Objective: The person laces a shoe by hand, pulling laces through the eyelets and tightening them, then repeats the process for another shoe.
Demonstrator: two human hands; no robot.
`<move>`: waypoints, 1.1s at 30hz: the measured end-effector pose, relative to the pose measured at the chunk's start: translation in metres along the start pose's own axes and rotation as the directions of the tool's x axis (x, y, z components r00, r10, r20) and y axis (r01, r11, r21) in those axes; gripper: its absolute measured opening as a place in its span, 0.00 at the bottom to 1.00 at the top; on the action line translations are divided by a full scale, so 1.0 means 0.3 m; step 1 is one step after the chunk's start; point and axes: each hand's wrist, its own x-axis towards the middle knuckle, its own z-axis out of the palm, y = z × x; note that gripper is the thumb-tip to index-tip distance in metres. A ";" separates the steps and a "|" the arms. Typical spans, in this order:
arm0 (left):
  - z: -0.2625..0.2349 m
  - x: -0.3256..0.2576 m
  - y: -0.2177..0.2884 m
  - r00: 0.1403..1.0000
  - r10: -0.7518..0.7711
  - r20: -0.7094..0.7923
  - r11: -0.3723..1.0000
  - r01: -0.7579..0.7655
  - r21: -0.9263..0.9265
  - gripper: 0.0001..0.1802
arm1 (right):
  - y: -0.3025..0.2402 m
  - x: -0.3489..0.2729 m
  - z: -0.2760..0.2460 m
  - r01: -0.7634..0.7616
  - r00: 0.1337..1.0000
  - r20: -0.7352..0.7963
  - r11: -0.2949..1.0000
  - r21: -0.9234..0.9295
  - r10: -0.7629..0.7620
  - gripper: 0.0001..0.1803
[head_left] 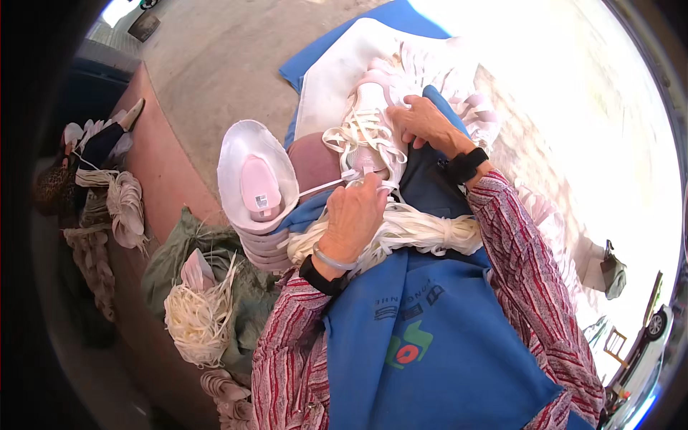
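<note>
A pale pink and white shoe upper (371, 129) lies on my lap, its cream shoelace (362, 135) in loose loops over the front. My left hand (352, 222) is closed at the near end of the upper, fingertips pinching its tongue, with a white lace end beside them. My right hand (428, 125) is at the right side of the upper, fingers bent and apart, the forefinger touching its edge. A thick bundle of cream laces (423, 231) lies across my lap below the upper. To the left stands a stack of white shoe soles (247, 154) with a pink insole on top.
Several more uppers (430, 68) are fanned out on a white sheet (322, 93) beyond my hands. A green sack (172, 251) with a tangle of cream laces (201, 315) sits at lower left. Further left, bundled pink pieces (127, 208) lie near another person's dark sleeve (100, 147).
</note>
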 end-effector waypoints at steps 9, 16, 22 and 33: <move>0.078 0.022 -0.048 0.774 0.427 -0.467 0.904 -0.375 0.205 0.15 | 0.095 0.031 -0.023 0.266 0.934 0.116 0.874 0.406 -0.338 0.15; 0.005 0.052 -0.032 0.752 0.325 -0.573 0.917 -0.400 -0.004 0.12 | 0.127 0.028 0.033 -0.034 0.846 0.237 0.394 0.918 -0.477 0.21; -0.107 0.114 -0.074 0.818 0.168 -0.551 0.792 -0.444 -0.418 0.20 | 0.092 0.010 0.118 0.150 0.966 -0.036 0.442 0.884 -0.256 0.21; -0.115 0.149 -0.127 0.918 0.060 -0.392 0.576 -0.352 -0.737 0.23 | 0.032 -0.343 0.194 0.087 0.962 0.248 0.987 0.133 -0.118 0.29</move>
